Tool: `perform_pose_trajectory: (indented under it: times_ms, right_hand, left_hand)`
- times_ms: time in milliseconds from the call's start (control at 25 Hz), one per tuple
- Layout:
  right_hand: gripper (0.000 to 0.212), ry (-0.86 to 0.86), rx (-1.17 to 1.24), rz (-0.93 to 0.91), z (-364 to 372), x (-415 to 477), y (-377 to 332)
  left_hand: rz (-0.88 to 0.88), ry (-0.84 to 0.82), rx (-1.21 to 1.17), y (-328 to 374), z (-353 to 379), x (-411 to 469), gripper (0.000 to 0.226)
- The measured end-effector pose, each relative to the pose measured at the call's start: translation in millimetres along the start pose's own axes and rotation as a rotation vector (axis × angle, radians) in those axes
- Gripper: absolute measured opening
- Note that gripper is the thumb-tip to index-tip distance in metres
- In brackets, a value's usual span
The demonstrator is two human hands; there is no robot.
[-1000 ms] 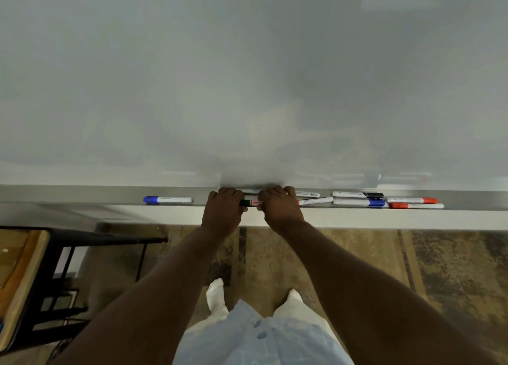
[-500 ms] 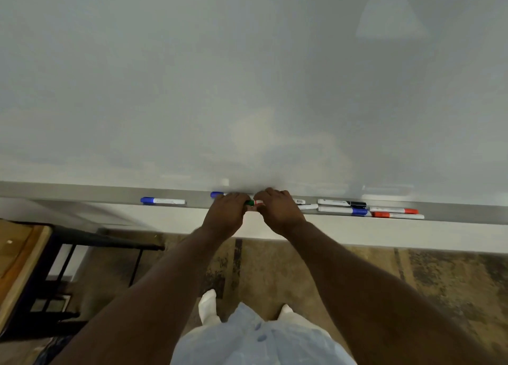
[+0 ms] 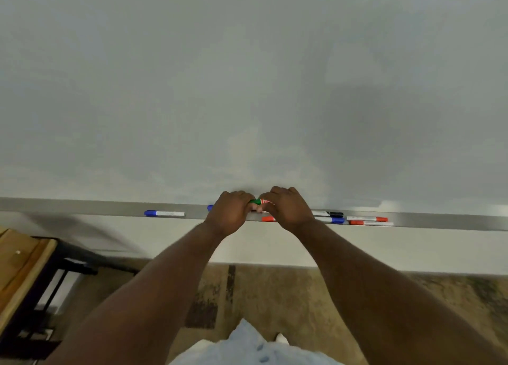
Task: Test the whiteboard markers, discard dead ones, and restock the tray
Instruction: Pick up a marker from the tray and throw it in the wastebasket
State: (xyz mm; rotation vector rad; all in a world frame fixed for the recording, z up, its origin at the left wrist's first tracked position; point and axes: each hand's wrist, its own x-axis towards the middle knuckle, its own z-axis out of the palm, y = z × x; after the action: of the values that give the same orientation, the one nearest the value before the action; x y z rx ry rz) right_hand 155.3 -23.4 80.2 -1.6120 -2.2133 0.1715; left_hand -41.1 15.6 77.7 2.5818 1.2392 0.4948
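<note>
Nearest, at the bottom edge: a pale blue garment (image 3: pixel 255 348) and a white shoe tip (image 3: pixel 281 338) over patterned carpet (image 3: pixel 275 296); at the near left, a wooden top on a black frame (image 3: pixel 19 268), well apart from the work.

Farther out, both forearms reaching to the tray (image 3: pixel 82 206), a grey ledge along the foot of the whiteboard (image 3: pixel 247 76). Holding the green marker (image 3: pixel 258 201) level, just above the tray: left grip (image 3: pixel 229 213) curled closed round the green cap end, right grip (image 3: pixel 287 209) curled closed round the barrel with its red print; fingertips mostly hidden behind the knuckles, so hard to tell how the pinch sits. Likely held one grip per half for pulling cap from barrel ahead of a test stroke; kept low, probably so that a slipped cap lands in the tray.

Lying lengthwise in the tray, so not rolling off: a lone blue marker (image 3: pixel 164 213) far to the left; a second blue cap (image 3: pixel 210 207) peeping out beside the left grip; a red end (image 3: pixel 268 219) under the right grip; then, to the right, a black-capped marker (image 3: pixel 328 214), a blue-capped marker (image 3: pixel 334 220), an upper red marker (image 3: pixel 367 218) and a lower red marker (image 3: pixel 371 223), close together.

Farthest, the whiteboard face rising straight behind, within easy reach for a stroke.
</note>
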Motion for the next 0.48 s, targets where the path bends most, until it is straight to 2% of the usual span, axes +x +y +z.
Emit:
perform_pose_trajectory:
  times_ms: [80,280,480]
  right_hand:
    - [0.048,0.059,-0.018,-0.012,-12.0,-1.1,-11.5]
    - [0.032,0.138,0.007,0.061,-37.4,-8.6,-51.8]
    - [0.035,0.253,-0.051,0.205,-58.8,-24.4,-72.8]
  left_hand:
    - [0.054,0.028,0.005,3.2,-16.2,-1.5,0.034]
    - [0.139,0.094,-0.015,4.6,-48.4,-14.8,0.023]
    - [0.111,0.214,-0.018,4.2,-81.2,-34.0,0.017]
